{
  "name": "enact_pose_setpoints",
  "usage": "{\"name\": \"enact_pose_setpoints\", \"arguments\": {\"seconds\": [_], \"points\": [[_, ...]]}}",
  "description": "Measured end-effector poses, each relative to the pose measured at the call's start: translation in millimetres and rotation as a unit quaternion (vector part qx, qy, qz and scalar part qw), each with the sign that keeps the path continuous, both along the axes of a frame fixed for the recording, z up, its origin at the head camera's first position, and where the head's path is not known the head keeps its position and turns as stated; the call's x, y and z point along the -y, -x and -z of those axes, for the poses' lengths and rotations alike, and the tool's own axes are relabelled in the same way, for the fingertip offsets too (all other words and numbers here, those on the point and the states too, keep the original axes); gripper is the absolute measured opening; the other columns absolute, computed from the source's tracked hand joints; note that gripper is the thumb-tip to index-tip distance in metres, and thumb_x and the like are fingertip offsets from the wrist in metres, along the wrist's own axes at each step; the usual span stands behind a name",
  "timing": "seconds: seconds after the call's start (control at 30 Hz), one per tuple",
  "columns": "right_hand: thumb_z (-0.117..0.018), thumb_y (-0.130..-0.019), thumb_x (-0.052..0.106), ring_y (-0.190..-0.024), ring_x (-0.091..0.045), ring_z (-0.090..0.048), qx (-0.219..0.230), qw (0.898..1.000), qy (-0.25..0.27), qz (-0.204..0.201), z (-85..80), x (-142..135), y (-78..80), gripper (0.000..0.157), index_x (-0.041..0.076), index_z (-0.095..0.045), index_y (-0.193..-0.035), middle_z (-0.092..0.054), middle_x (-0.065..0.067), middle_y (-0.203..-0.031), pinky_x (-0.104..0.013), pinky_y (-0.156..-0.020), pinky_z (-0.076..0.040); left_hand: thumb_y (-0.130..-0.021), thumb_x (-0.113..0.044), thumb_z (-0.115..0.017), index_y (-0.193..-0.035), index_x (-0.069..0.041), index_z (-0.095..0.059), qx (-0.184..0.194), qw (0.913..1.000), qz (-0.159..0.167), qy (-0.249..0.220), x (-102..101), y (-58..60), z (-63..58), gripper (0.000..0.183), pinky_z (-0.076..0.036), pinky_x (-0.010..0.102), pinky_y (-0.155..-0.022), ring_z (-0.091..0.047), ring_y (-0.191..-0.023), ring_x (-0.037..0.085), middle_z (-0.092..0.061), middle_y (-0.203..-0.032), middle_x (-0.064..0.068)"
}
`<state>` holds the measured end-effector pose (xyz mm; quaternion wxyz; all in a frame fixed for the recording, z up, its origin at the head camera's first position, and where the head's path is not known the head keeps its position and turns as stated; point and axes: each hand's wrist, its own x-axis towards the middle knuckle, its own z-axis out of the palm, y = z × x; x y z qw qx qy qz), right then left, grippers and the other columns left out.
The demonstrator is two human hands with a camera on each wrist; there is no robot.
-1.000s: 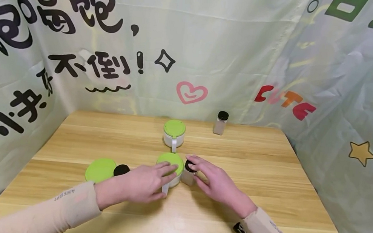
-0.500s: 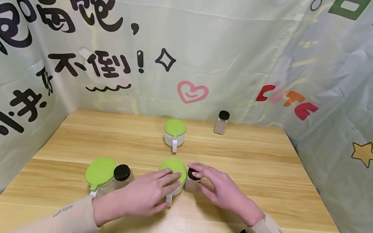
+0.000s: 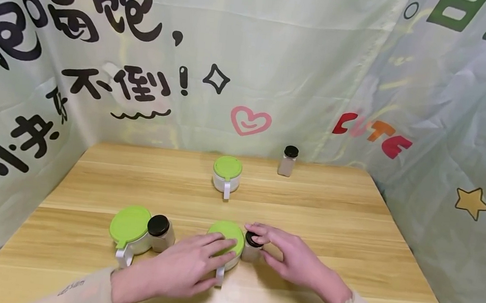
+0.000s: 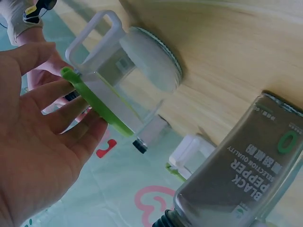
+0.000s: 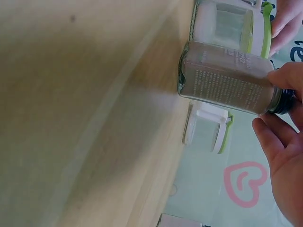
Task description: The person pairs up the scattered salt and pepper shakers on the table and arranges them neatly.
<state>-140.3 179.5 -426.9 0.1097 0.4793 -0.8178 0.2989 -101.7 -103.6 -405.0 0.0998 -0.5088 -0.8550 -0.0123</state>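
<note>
Fingers spread, the left hand lay across the front green-lidded jar on the counter, while the right hand pinched the black-capped bottle at its top. Just beside each other they stood, both upright! With a second jar and a second bottle paired off to the left, this looked like the lining-up step; the next move seemed to call for squaring them up, then a gentle, tip-free release.
</note>
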Motion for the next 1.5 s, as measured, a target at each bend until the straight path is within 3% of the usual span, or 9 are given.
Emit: {"name": "enact_pose_setpoints", "arguments": {"seconds": [0.3, 0.6, 1.2, 1.5], "points": [[-0.070, -0.077, -0.004, -0.124, -0.022, -0.052, -0.025, 0.999, 0.023, -0.031, 2.1, 1, -4.7, 0.046, 0.014, -0.057, -0.118, -0.051, -0.004, -0.139, -0.027, -0.103, -0.042, -0.091, -0.044, -0.058, -0.139, -0.015, -0.050, 0.007, 0.9999, 0.007, -0.007, 3, -5.1, -0.3, 0.057, -0.042, 0.040, -0.104, -0.042, -0.130, 0.025, -0.041, -0.147, 0.007], [-0.065, -0.083, -0.001, -0.124, -0.025, -0.052, -0.028, 0.998, 0.032, -0.049, 0.5, 0, -6.7, 0.037, 0.012, -0.058, -0.117, -0.052, -0.007, -0.139, -0.025, -0.104, -0.039, -0.091, -0.045, -0.057, -0.139, -0.015, -0.049, 0.012, 0.9999, 0.009, -0.002, 4, -6.7, -1.0, 0.057, -0.040, 0.039, -0.105, -0.041, -0.131, 0.024, -0.039, -0.148, 0.006], [-0.069, -0.076, -0.002, -0.123, -0.029, -0.052, -0.049, 0.997, 0.037, -0.043, 0.4, 1, -8.3, 0.047, 0.012, -0.058, -0.120, -0.052, -0.009, -0.138, -0.029, -0.106, -0.039, -0.092, -0.047, -0.056, -0.141, -0.016, -0.047, 0.019, 0.9998, -0.001, 0.005, 3, -7.7, -1.6, 0.058, -0.041, 0.042, -0.104, -0.041, -0.131, 0.024, -0.038, -0.149, 0.005], [-0.065, -0.081, 0.004, -0.119, -0.031, -0.055, -0.108, 0.990, 0.088, -0.036, -1.0, 3, -3.1, 0.042, 0.001, -0.059, -0.123, -0.055, -0.017, -0.132, -0.034, -0.104, -0.042, -0.094, -0.049, -0.049, -0.144, -0.019, -0.042, 0.000, 0.9992, -0.039, -0.011, -1, -4.3, -10.7, 0.059, -0.038, 0.049, -0.105, -0.040, -0.133, 0.023, -0.038, -0.149, 0.002]]}}
